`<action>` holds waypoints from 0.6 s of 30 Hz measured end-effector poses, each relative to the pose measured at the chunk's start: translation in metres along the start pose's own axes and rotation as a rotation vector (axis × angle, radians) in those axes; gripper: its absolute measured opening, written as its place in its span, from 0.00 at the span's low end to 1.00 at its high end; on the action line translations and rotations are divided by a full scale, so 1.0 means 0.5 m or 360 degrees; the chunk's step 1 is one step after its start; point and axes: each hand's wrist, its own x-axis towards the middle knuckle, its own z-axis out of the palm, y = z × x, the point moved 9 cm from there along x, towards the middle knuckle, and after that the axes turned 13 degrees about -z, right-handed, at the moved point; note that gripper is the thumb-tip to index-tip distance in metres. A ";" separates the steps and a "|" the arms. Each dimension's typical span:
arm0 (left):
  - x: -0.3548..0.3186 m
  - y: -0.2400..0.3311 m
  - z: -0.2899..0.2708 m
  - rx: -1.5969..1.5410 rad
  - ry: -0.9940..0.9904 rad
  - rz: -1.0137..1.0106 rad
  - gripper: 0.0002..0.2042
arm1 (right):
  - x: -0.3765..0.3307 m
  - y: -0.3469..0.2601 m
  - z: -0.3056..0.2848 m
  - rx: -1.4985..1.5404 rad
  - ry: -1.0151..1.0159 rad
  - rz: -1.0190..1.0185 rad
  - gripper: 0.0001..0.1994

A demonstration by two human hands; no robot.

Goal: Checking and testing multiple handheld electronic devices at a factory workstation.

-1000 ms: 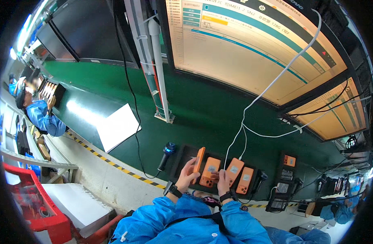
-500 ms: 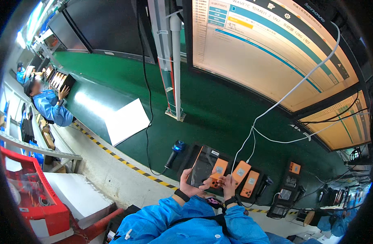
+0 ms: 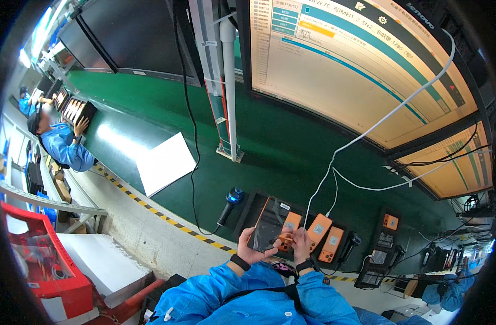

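My left hand [image 3: 252, 246] is closed around a phone [image 3: 267, 227] with a dark screen and an orange edge, tilted over the near edge of the table. Close beside it, my right hand [image 3: 300, 245] is closed with its fingers pinched on the end of a white cable [image 3: 307, 208]. The cable's tip is hidden in the fingers. Behind the hands an orange phone [image 3: 292, 221] lies back up, partly covered. To its right lie a second orange phone [image 3: 318, 230], with a white cable plugged into its top end, and a third orange phone [image 3: 331, 245].
A handheld scanner [image 3: 230, 206] lies left of the phones, another scanner [image 3: 352, 246] to their right. White sheets [image 3: 165, 162] rest on the green table. Large monitors [image 3: 361, 70] stand behind. A co-worker in blue [image 3: 64, 143] handles a tray at far left. A red bin [image 3: 45, 260] stands lower left.
The view has shifted slightly. My right hand has turned a little and its fingers have drawn back slightly from the phone, still on the cable. My left hand keeps its hold.
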 end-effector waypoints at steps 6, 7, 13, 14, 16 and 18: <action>0.001 -0.002 0.000 -0.0019 -0.0136 -0.0094 0.28 | 0.001 -0.088 0.088 0.0137 -0.0151 -0.0185 0.20; 0.001 -0.003 -0.013 -0.0077 -0.0066 -0.0092 0.28 | -0.001 -0.096 0.097 0.0135 -0.0150 -0.0183 0.20; 0.003 -0.018 -0.042 -0.0147 -0.0144 -0.0177 0.30 | -0.019 -0.132 0.150 0.0312 -0.0301 -0.0228 0.11; 0.005 -0.019 -0.043 -0.0093 -0.0161 -0.0170 0.30 | -0.024 -0.135 0.157 0.0320 -0.0324 -0.0217 0.13; 0.007 -0.022 -0.048 -0.0100 -0.0170 -0.0145 0.32 | -0.031 -0.141 0.169 0.0326 -0.0345 -0.0203 0.16; 0.005 -0.020 -0.064 -0.0064 -0.0025 -0.0086 0.31 | -0.033 -0.164 0.176 0.0343 -0.0339 -0.0349 0.20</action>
